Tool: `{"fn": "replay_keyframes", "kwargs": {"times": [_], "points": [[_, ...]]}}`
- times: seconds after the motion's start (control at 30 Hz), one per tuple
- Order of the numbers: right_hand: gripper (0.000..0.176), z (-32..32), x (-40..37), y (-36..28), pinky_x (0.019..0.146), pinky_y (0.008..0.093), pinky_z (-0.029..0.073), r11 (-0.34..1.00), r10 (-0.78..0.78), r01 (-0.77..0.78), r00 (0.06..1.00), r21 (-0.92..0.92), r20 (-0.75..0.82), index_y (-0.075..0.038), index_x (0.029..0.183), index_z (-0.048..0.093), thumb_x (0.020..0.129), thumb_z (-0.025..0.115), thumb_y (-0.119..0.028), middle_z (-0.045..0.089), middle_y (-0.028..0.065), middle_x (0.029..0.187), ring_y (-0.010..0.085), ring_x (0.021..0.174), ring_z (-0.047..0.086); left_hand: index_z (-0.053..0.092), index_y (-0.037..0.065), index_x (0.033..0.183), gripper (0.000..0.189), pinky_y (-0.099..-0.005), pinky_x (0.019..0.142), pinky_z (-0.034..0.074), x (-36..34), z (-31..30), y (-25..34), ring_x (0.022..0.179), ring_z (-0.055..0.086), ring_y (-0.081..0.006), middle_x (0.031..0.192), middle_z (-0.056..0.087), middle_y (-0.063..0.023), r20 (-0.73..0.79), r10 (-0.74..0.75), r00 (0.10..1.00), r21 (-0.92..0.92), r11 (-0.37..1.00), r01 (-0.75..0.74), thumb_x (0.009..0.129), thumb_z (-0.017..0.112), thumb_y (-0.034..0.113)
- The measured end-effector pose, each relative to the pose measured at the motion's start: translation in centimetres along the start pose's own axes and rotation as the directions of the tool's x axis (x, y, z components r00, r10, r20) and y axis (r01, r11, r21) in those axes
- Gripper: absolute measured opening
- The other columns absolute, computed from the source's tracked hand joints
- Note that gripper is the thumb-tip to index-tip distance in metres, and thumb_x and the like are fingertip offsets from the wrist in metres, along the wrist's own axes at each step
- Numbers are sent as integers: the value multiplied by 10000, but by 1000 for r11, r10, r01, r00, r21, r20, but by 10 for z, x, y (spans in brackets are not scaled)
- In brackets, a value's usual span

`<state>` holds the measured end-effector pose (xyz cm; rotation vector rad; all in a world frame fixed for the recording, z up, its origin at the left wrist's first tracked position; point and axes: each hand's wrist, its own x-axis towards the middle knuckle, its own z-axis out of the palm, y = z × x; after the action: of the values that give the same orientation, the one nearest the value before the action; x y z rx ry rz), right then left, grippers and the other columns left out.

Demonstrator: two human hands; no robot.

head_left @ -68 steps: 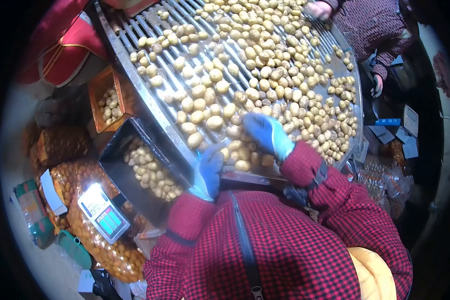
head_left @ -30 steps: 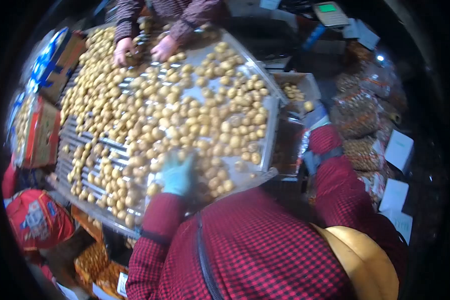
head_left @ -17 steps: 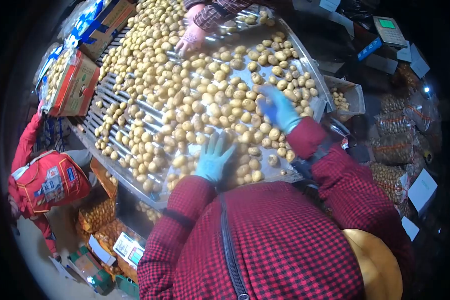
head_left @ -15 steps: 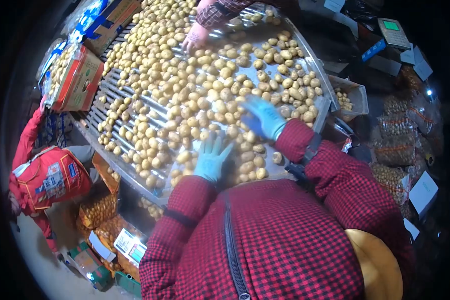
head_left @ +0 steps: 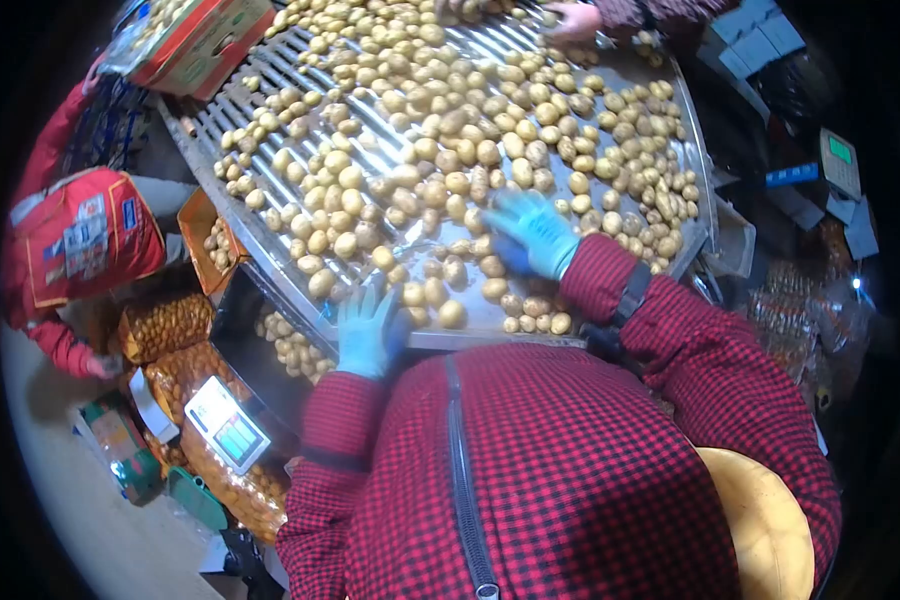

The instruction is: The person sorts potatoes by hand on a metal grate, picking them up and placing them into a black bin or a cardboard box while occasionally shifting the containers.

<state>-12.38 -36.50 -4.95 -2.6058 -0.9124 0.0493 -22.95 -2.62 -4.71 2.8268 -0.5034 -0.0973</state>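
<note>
Many potatoes [head_left: 433,155] lie spread over a metal sorting table [head_left: 450,340] with rollers on its left part. My left hand [head_left: 367,330], in a light blue glove, is at the table's near edge, fingers spread, beside a few potatoes and holding none that I can see. My right hand [head_left: 538,232], gloved the same way, reaches over the middle of the metal surface with its fingers apart. Potatoes lie around its fingertips. Dark blue shows on the palm side of the gloves.
Across the table a co-worker's hands [head_left: 573,22] are among potatoes. At the left, a person in red [head_left: 95,235] stands by a red carton [head_left: 202,45]. Filled potato bags [head_left: 167,328] and a scale display [head_left: 227,424] are at the lower left; another scale [head_left: 840,162] is at the right.
The view has turned and shifted. My left hand has moved left to the near edge, away from the potatoes in the middle. Fewer potatoes lie between my hands. The co-worker's hand has moved right.
</note>
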Motion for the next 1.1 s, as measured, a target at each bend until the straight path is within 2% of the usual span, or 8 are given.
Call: {"fn": "replay_keyframes", "kwargs": {"times": [0.33,0.47,0.6,0.67,0.87,0.9,1.03,1.1], "points": [[484,-26,-31,19,1100,531,332,990,-139,139,990,-6,33,-121,1339,565,905,621,-327,456,188,1460,376,1323,440,525,234,1439,635,-611,1151,200,10,-14,-11,1437,257,-466,1582,302,-207,-22,-154,988,63,986,155,858,668,445],[540,-33,3,79,1123,532,308,972,150,-189,956,-138,-253,-158,1387,546,900,633,-374,442,186,1482,384,1350,418,444,190,1495,706,-608,1180,128,68,-28,-29,1472,169,-478,1593,242,-252,-51,-247,968,100,963,251,883,645,479],[687,-27,74,92,1186,597,160,893,441,-442,897,-81,-31,-204,1496,425,922,515,-570,318,220,1565,404,1473,241,357,196,1541,806,-624,1171,161,126,-19,-24,1437,199,-522,1584,271,-234,-30,-236,971,149,960,237,876,630,561],[685,-30,89,56,1155,631,194,869,421,-390,906,-305,41,-196,1486,442,911,558,-549,278,234,1577,443,1466,233,338,210,1550,828,-629,1179,146,140,-17,-6,1444,191,-521,1577,300,-206,-11,-228,974,188,956,226,867,636,570],[632,-29,23,55,1140,647,209,993,-35,48,992,-104,124,-123,1378,535,876,601,-502,333,173,1560,380,1474,233,540,274,1423,660,-695,1161,69,132,-18,24,1488,81,-489,1626,202,-172,167,-21,986,117,993,2,814,657,501],[545,-35,18,57,1119,606,275,978,-139,156,982,-138,127,-107,1301,598,872,630,-442,453,163,1480,358,1392,380,543,281,1421,631,-702,1157,52,135,-13,26,1493,67,-485,1635,181,-168,168,6,986,103,994,-24,833,648,484],[328,-53,77,70,1053,524,372,975,-220,219,950,-33,-223,-112,1150,669,860,675,-266,624,152,1259,344,1181,566,586,344,1373,465,-698,1155,-33,153,0,41,1513,26,-459,1651,113,-187,243,62,968,18,997,-69,910,619,361],[379,-52,131,72,1062,532,364,999,-49,50,964,-3,-263,-118,1189,648,878,650,-335,569,173,1346,351,1256,513,629,323,1330,452,-687,1162,-25,159,6,39,1512,63,-447,1635,131,-229,237,83,968,42,995,-96,883,644,386]]}}
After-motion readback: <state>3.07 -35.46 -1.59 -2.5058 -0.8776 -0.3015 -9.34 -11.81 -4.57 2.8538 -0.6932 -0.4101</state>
